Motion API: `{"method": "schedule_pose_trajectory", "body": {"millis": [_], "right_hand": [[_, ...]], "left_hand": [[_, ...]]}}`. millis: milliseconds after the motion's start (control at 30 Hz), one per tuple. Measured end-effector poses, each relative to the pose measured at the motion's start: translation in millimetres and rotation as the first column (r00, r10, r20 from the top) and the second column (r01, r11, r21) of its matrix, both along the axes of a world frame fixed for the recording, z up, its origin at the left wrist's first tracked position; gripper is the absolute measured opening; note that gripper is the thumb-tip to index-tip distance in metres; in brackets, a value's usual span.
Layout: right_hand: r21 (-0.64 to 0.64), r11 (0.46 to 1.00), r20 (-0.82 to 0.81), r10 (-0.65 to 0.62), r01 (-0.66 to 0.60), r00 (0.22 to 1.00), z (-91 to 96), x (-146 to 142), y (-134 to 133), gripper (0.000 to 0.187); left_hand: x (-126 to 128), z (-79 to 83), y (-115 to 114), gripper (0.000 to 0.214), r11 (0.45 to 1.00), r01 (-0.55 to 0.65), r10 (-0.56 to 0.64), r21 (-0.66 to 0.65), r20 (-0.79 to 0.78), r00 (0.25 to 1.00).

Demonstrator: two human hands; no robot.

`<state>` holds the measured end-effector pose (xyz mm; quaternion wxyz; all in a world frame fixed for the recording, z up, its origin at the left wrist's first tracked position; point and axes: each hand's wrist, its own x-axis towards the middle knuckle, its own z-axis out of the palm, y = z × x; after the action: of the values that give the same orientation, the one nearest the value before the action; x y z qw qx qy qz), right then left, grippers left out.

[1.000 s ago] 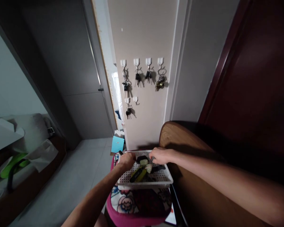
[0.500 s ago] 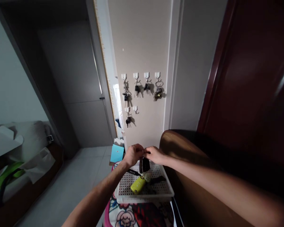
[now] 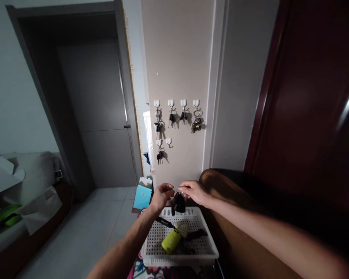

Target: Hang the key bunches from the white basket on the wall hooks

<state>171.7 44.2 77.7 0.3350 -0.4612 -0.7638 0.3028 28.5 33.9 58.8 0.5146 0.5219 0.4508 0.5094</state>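
My right hand (image 3: pixel 193 192) pinches a small metal key ring (image 3: pixel 178 190). From it hangs a dark, shiny fob-like piece (image 3: pixel 179 202) whose exact kind I cannot make out. Just left of the ring is my left hand (image 3: pixel 163 197), its fingertips pressed together; whatever may be between them is too small to tell. Both hands are over the far edge of a white perforated plastic basket (image 3: pixel 203 232). In the basket lie a yellow-green cylindrical item (image 3: pixel 171 241), a pale ribbed piece (image 3: pixel 181 228), a black lettered strap (image 3: pixel 164 222) and a dark strip (image 3: pixel 197 234).
Several white hooks on the wall hold key bunches (image 3: pixel 196 124); one lower hook (image 3: pixel 169 142) has nothing on it. A blue box (image 3: pixel 142 197) stands left of the basket. A curved brown wooden piece (image 3: pixel 221 190) rises at the right. A grey door (image 3: pixel 90 112) is farther left.
The view has tilted up slightly, so the wall hooks and basket appear lower. My left fingers have drawn slightly apart from my right ones, and the ring with its dark piece shows more clearly.
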Motion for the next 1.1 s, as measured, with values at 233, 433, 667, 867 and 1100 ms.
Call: {"method": "schedule_pose_trajectory", "body": {"millis": [233, 433, 667, 867, 1100], "right_hand": [[0.021, 0.997, -0.144, -0.077, 0.081, 0.987, 35.8, -4, 39, 0.021], [0.126, 0.97, -0.235, -0.173, 0.207, 0.956, 68.8, -30, 82, 0.018], [0.119, 0.918, -0.219, -0.347, 0.378, 0.912, 82.9, -40, 125, 0.015], [0.106, 0.886, -0.075, -0.446, 0.452, 0.892, 80.1, -43, 138, 0.017], [0.188, 0.883, 0.007, -0.439, 0.43, 0.899, 69.0, -36, 109, 0.024]], "left_hand": [[-5, 12.4, 11, 0.025, 0.999, 0.028, -0.024, 0.032, -0.097, 0.995], [4, 45.2, 39, 0.038, 0.978, -0.014, 0.067, 0.207, -0.253, 0.965], [0, 30.5, 45, 0.035, 0.99, -0.002, 0.045, 0.14, -0.306, 0.951], [-8, 15.3, 45, 0.033, 0.993, 0.001, 0.04, 0.12, -0.336, 0.941], [15, 33.9, -39, 0.024, 0.919, 0.267, -0.181, 0.291, -0.292, 0.939]]}}
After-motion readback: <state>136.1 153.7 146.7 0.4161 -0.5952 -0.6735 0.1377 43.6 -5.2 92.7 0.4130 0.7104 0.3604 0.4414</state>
